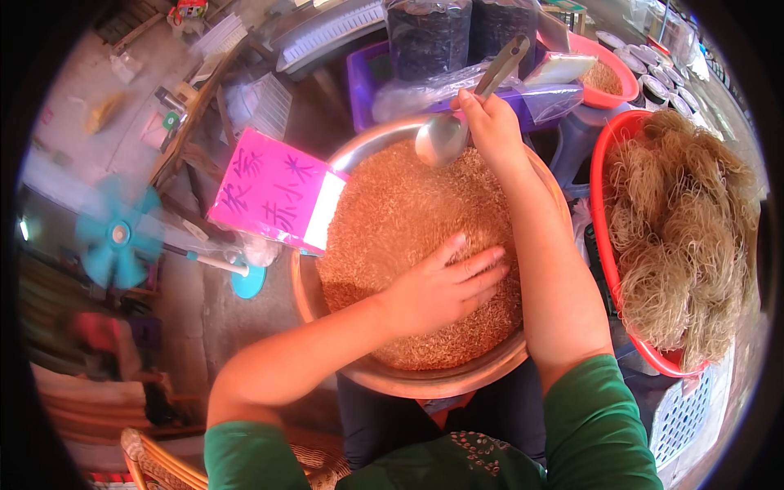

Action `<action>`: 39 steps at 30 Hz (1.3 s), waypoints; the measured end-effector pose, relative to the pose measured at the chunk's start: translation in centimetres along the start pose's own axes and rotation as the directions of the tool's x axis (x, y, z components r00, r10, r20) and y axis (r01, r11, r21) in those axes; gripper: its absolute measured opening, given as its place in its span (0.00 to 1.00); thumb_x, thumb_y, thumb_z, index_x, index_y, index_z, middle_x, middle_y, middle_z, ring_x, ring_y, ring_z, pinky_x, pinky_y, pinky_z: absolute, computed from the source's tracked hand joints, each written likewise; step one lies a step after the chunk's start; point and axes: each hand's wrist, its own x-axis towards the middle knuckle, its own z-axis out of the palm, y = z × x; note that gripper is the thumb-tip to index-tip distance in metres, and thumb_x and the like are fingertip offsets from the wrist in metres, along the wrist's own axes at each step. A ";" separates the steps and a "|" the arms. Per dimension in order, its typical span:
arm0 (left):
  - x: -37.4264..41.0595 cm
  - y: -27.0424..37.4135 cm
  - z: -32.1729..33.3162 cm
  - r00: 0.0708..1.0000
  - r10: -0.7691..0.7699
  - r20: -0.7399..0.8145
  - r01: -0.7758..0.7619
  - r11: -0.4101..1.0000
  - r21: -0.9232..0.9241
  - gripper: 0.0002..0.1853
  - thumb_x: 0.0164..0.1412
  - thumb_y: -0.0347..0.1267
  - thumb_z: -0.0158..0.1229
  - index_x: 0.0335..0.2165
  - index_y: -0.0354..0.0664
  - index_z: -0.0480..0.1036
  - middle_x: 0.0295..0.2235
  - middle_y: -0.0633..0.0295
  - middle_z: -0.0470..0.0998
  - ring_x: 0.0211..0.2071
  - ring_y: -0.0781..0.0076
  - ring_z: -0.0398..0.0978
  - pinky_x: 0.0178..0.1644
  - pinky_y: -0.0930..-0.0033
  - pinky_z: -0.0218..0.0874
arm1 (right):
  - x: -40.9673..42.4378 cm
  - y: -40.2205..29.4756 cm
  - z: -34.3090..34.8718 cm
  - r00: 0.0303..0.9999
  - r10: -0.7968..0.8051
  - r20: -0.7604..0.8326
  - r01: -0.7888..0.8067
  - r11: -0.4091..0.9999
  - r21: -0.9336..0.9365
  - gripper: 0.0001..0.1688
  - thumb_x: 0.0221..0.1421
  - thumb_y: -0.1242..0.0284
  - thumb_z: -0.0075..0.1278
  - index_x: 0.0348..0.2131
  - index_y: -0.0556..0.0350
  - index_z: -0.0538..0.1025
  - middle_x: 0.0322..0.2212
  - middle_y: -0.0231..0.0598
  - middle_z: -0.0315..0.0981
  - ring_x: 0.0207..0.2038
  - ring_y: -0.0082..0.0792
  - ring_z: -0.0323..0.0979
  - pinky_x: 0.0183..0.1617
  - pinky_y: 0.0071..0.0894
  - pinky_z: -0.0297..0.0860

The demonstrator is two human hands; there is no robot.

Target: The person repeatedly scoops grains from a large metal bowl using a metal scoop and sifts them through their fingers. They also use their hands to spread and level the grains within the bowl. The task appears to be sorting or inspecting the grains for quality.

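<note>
A wide metal basin full of reddish-brown grain sits before me, over my lap. My left hand lies palm down on the grain, fingers spread, with nothing visible in its grasp. Whether grains are under the palm is hidden. At the basin's far side, my right hand is closed around the lower handle of a large metal serving spoon. The bowl of the spoon hangs over the grain, and its handle points up and away. A pink card sign with handwriting stands at the basin's left rim, in a clear sleeve.
On the right is a red plastic basin heaped with dried tan noodle-like strands. Beyond stand a purple crate, dark-filled clear bags and a pink basin of grain. A turquoise fan is at left, blades blurred.
</note>
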 end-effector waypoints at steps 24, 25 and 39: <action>-7.0 -0.9 -3.0 0.380 -0.923 0.063 0.619 0.203 -0.759 0.36 0.58 0.38 0.55 0.60 0.36 0.51 0.61 0.53 0.54 0.64 0.58 0.46 0.65 0.54 0.32 | -0.2 -0.2 -0.7 0.998 0.067 0.003 -0.057 0.869 -0.491 0.22 0.58 0.56 0.41 0.36 0.55 0.77 0.34 0.48 0.76 0.41 0.48 0.73 0.46 0.44 0.66; -8.0 0.1 -3.0 0.236 -0.962 0.135 0.530 0.011 -0.848 0.36 0.58 0.38 0.54 0.60 0.35 0.50 0.61 0.54 0.53 0.64 0.60 0.45 0.65 0.55 0.30 | -0.2 -0.2 -0.7 0.998 0.065 0.008 -0.053 0.863 -0.503 0.22 0.58 0.56 0.41 0.36 0.54 0.77 0.34 0.48 0.76 0.41 0.48 0.73 0.47 0.44 0.66; -7.1 1.3 0.0 0.004 -0.726 0.687 -0.407 -0.629 -0.662 0.26 0.66 0.43 0.39 0.56 0.40 0.57 0.57 0.56 0.60 0.59 0.57 0.55 0.63 0.48 0.40 | 0.7 1.0 -0.3 0.988 0.150 0.048 -0.116 0.901 -0.419 0.23 0.58 0.55 0.41 0.41 0.50 0.76 0.37 0.42 0.76 0.44 0.44 0.72 0.48 0.43 0.66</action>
